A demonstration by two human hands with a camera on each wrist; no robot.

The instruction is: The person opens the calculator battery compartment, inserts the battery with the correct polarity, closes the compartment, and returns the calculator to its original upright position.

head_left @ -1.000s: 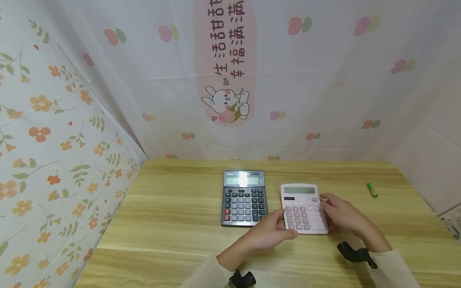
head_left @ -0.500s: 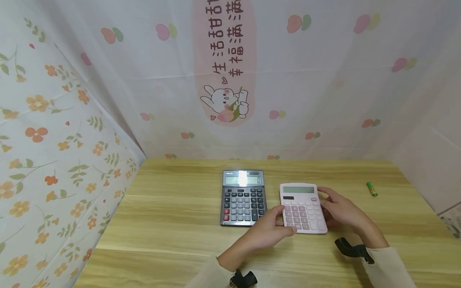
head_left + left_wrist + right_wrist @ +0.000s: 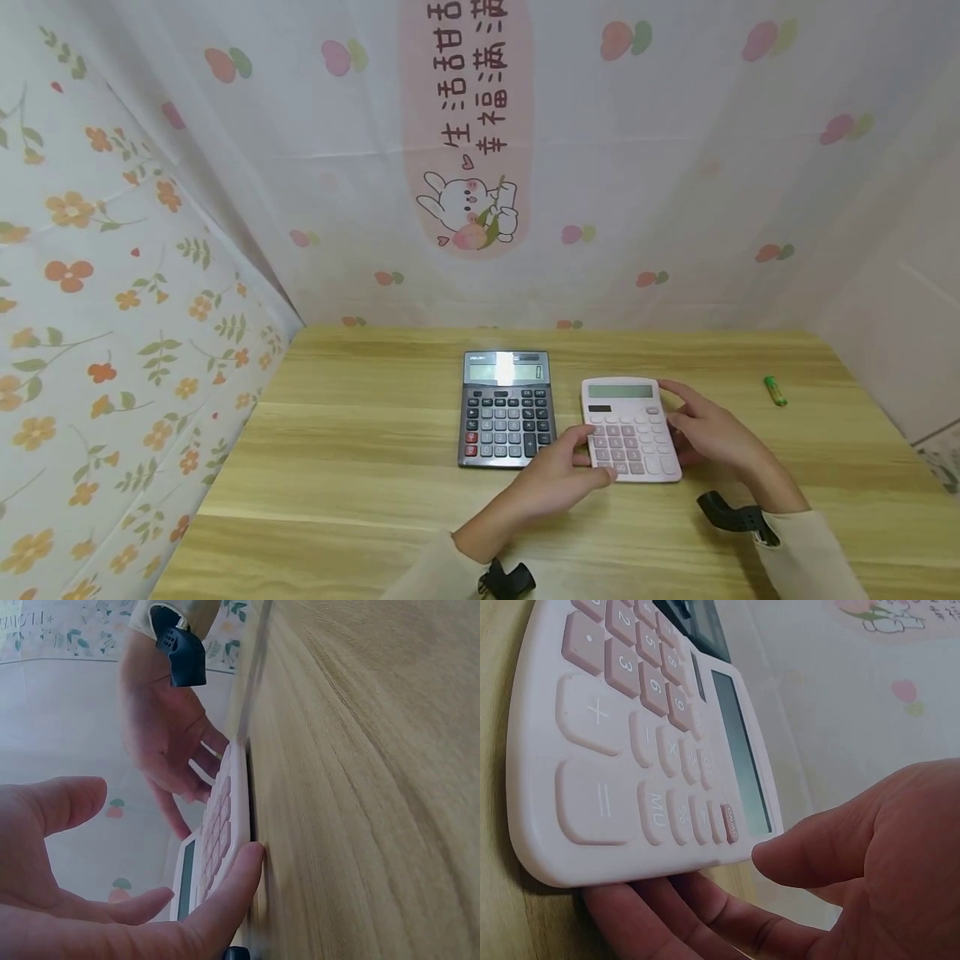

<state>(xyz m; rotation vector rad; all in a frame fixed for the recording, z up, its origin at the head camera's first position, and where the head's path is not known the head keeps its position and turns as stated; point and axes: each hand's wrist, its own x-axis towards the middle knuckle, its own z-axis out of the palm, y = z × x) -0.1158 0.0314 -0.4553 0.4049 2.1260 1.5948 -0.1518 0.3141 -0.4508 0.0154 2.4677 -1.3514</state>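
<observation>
A pale pink calculator [image 3: 632, 442] with a blank display lies on the wooden table, slightly turned. My left hand [image 3: 558, 477] is at its lower left side. In the left wrist view, one left fingertip [image 3: 253, 855] meets the calculator's edge close to the tabletop, while the thumb [image 3: 75, 802] stands apart from it. On the opposite side, my right hand [image 3: 712, 433] has its fingers along the edge. Close up, the right thumb [image 3: 802, 851] is by the display corner and the other fingers [image 3: 641, 919] go partly out of sight below the rim.
A larger dark grey calculator [image 3: 507, 412] showing 0 lies just left of the pink one. At the far right of the table [image 3: 337, 433] is a small green cylinder [image 3: 775, 391] that looks like a battery. Patterned cloth [image 3: 637, 167] hangs behind and at the left.
Both hands stay at the sides of the pink calculator, with the right fingers slightly farther up its edge. The head view has shifted a little.
</observation>
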